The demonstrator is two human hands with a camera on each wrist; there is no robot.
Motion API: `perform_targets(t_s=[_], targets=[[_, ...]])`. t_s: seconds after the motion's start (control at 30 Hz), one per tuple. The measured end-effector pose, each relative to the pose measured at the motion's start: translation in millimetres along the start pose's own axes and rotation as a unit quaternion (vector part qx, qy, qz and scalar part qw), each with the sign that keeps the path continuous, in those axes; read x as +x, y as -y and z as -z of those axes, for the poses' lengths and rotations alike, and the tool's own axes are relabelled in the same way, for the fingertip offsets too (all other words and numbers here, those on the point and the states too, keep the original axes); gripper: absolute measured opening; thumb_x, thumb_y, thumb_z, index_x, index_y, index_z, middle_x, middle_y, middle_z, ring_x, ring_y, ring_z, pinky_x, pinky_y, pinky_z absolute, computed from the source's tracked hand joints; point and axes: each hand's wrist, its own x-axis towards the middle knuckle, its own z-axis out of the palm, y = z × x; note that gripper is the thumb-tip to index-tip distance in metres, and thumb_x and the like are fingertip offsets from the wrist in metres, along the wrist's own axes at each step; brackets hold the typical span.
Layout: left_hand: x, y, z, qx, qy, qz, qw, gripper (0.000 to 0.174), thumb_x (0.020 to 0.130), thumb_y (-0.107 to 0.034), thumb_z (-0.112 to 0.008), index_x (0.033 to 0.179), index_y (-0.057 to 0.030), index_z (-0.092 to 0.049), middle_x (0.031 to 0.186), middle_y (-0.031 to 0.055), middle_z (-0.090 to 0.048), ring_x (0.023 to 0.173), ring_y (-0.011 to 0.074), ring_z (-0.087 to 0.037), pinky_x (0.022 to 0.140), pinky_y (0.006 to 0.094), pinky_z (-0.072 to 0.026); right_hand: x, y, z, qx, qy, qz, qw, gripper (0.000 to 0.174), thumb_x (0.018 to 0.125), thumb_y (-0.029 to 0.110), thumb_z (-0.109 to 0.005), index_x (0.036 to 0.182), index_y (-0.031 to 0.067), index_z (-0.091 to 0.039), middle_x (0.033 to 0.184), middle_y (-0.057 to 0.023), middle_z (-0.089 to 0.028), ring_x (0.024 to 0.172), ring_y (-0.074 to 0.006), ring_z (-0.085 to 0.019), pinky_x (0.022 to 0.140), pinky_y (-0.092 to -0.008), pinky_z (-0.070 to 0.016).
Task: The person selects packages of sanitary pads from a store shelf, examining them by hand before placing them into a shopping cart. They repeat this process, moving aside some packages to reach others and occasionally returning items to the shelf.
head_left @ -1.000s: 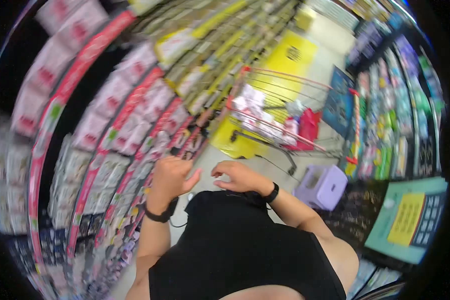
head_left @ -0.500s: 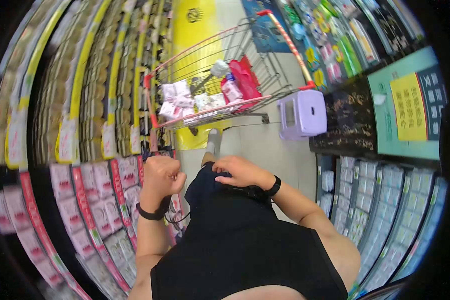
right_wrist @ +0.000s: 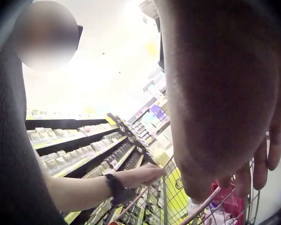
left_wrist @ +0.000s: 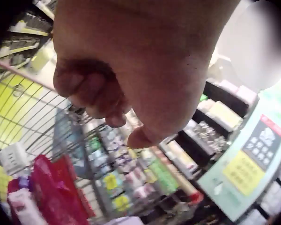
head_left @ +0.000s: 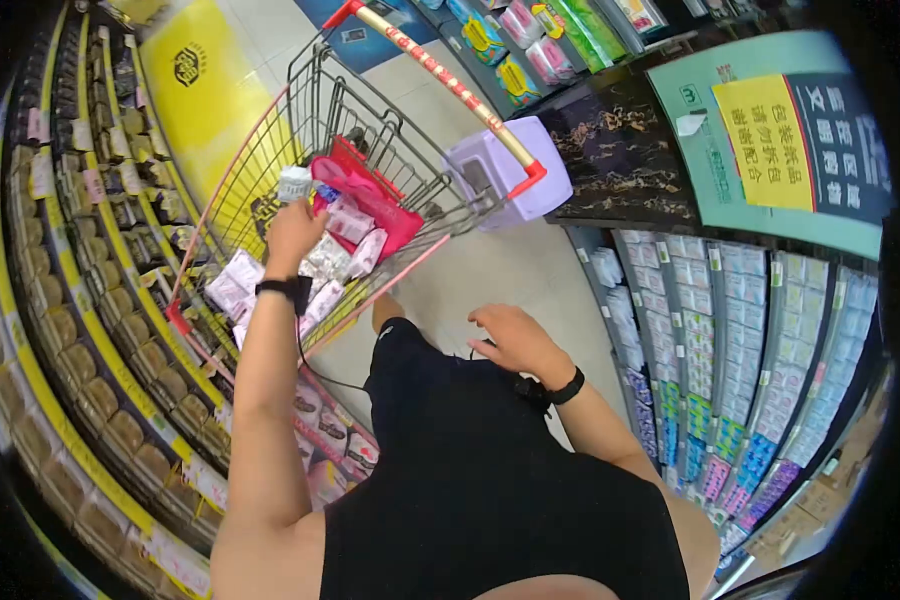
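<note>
My left hand (head_left: 295, 235) reaches out over the shopping cart (head_left: 430, 165), overlapping the goods in it in the head view. From the left wrist view, its fingers (left_wrist: 91, 91) are loosely curled and nothing shows between them. White and pink packs (head_left: 235, 285) lie in the cart around that hand. A crimson bag (head_left: 395, 220) is beside them, with a small white box (head_left: 295, 183) close to the fingertips. My right hand (head_left: 518, 340) hangs in front of the body, fingers relaxed and holding nothing, apart from the cart.
Shelves of packaged goods (head_left: 100, 350) line the left side. On the right stand shelves of small packs (head_left: 695, 330) and a teal sign (head_left: 710, 170). A lilac stool (head_left: 540, 150) is behind the cart handle (head_left: 445, 75). Yellow floor covering (head_left: 205, 110) lies beyond.
The view has turned toward the right-hand shelves, and the cart appears nearer. My left hand has gone from a fist near the body to out over the cart. The right hand stays near the body.
</note>
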Motion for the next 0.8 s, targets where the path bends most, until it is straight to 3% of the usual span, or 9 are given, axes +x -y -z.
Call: perform_targets(t_s=[0.13, 0.2, 0.27, 0.3, 0.43, 0.57, 0.67, 0.7, 0.8], targets=[[111, 96, -129, -0.097, 0.086, 0.097, 0.987, 0.056, 0.08, -0.049, -0.078, 0.107, -0.0007, -0.072, 0.105, 0.0271, -0.074, 0.102, 0.0438, -0.072, 0.089, 0.051, -0.0558, 35, -11, 29, -0.008, 0.138, -0.04, 0.99, 0.036, 0.091, 0.03, -0.072, 0.116, 0.0051, -0.063, 0.103, -0.0157, -0.066, 0.1, -0.037, -0.064, 0.088, -0.0471, -0.0509], [127, 122, -191, -0.156, 0.132, 0.165, 0.965, 0.075, 0.077, -0.048, -0.082, 0.129, 0.0008, -0.062, 0.107, 0.0262, -0.074, 0.105, 0.0412, -0.072, 0.089, 0.0517, -0.0565, 48, -22, 36, 0.001, 0.118, -0.072, 0.99, 0.036, 0.091, 0.029, -0.072, 0.117, 0.0047, -0.063, 0.104, -0.0159, -0.066, 0.1, -0.037, -0.064, 0.088, -0.0468, -0.051], [113, 96, -193, -0.253, 0.17, 0.208, 0.929, 0.097, 0.074, -0.047, -0.086, 0.15, -0.0024, -0.045, 0.114, 0.0263, -0.072, 0.107, 0.0417, -0.071, 0.092, 0.0521, -0.0567, 63, -34, 42, 0.007, 0.105, -0.103, 0.989, 0.036, 0.092, 0.028, -0.072, 0.118, 0.0043, -0.063, 0.104, -0.0163, -0.066, 0.1, -0.0372, -0.064, 0.088, -0.0467, -0.0511], [120, 103, -214, -0.24, 0.184, 0.18, 0.936, 0.104, 0.074, -0.047, -0.086, 0.157, -0.0089, -0.037, 0.125, 0.0263, -0.068, 0.118, 0.0453, -0.065, 0.101, 0.0523, -0.0533, 70, -37, 43, 0.014, 0.1, -0.122, 0.987, 0.036, 0.092, 0.027, -0.072, 0.118, 0.0041, -0.063, 0.105, -0.0166, -0.066, 0.1, -0.0374, -0.064, 0.088, -0.0466, -0.0511], [119, 104, -274, -0.162, 0.127, 0.119, 0.971, 0.096, 0.075, -0.049, -0.085, 0.154, -0.0152, -0.043, 0.133, 0.0236, -0.066, 0.135, 0.0488, -0.05, 0.111, 0.0522, -0.0454, 89, -49, 33, 0.042, 0.134, -0.158, 0.977, 0.037, 0.092, 0.025, -0.072, 0.12, 0.0032, -0.062, 0.107, -0.0177, -0.067, 0.102, -0.0385, -0.064, 0.089, -0.0468, -0.0512], [139, 99, -284, -0.198, 0.156, 0.231, 0.94, 0.08, 0.078, -0.047, -0.083, 0.145, -0.0139, -0.056, 0.134, 0.0238, -0.065, 0.129, 0.046, -0.056, 0.107, 0.0498, -0.0481, 102, -53, 22, 0.072, 0.181, -0.154, 0.969, 0.039, 0.093, 0.026, -0.072, 0.122, 0.0032, -0.062, 0.111, -0.0183, -0.067, 0.105, -0.0388, -0.064, 0.093, -0.047, -0.051], [142, 118, -296, -0.165, 0.153, 0.183, 0.957, 0.075, 0.079, -0.046, -0.083, 0.142, -0.0139, -0.059, 0.13, 0.0232, -0.067, 0.128, 0.0441, -0.057, 0.107, 0.0487, -0.0487, 110, -51, 27, 0.073, 0.184, -0.152, 0.968, 0.039, 0.093, 0.027, -0.072, 0.123, 0.0031, -0.062, 0.113, -0.0185, -0.066, 0.106, -0.0388, -0.064, 0.094, -0.0469, -0.0505], [138, 125, -304, -0.149, 0.098, 0.158, 0.971, 0.062, 0.076, -0.037, -0.086, 0.127, -0.0105, -0.064, 0.122, 0.0222, -0.069, 0.121, 0.0426, -0.061, 0.102, 0.0477, -0.0502, 112, -51, 31, 0.069, 0.178, -0.146, 0.971, 0.039, 0.093, 0.027, -0.072, 0.123, 0.0029, -0.062, 0.113, -0.0186, -0.066, 0.106, -0.0388, -0.064, 0.094, -0.0468, -0.0505], [131, 138, -278, -0.25, 0.086, 0.067, 0.962, 0.051, 0.073, -0.025, -0.088, 0.112, -0.0073, -0.06, 0.114, 0.0217, -0.067, 0.111, 0.042, -0.062, 0.097, 0.0463, -0.0506, 119, -55, 45, 0.065, 0.153, -0.13, 0.977, 0.039, 0.093, 0.027, -0.072, 0.122, 0.0023, -0.062, 0.111, -0.0191, -0.067, 0.104, -0.0397, -0.064, 0.093, -0.0469, -0.0509]])
